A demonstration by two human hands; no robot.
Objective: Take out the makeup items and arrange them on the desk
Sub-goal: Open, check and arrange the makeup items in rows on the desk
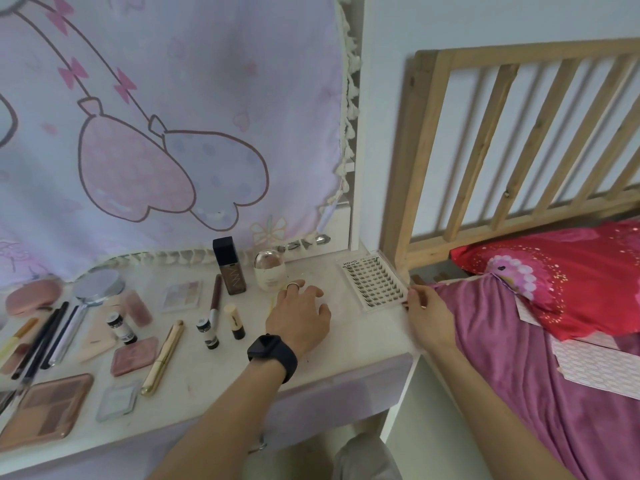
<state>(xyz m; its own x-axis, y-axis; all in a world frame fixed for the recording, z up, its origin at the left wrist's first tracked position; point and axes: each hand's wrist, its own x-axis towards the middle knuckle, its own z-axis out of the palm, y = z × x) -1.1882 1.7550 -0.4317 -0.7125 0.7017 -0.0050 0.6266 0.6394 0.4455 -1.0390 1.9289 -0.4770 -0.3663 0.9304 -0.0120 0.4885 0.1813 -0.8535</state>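
The right hand [427,313] pinches the near corner of the lash tray [374,280], which lies flat at the right end of the table [363,341] (just beside the bed [554,393]). The left hand [298,313] rests on the table with its fingers loosely spread, holding nothing, in front of the cream jar [270,270] and the dark foundation bottle [230,268].

Desk [349,344], lash tray [374,283], foundation bottle [231,268], palette [46,408]
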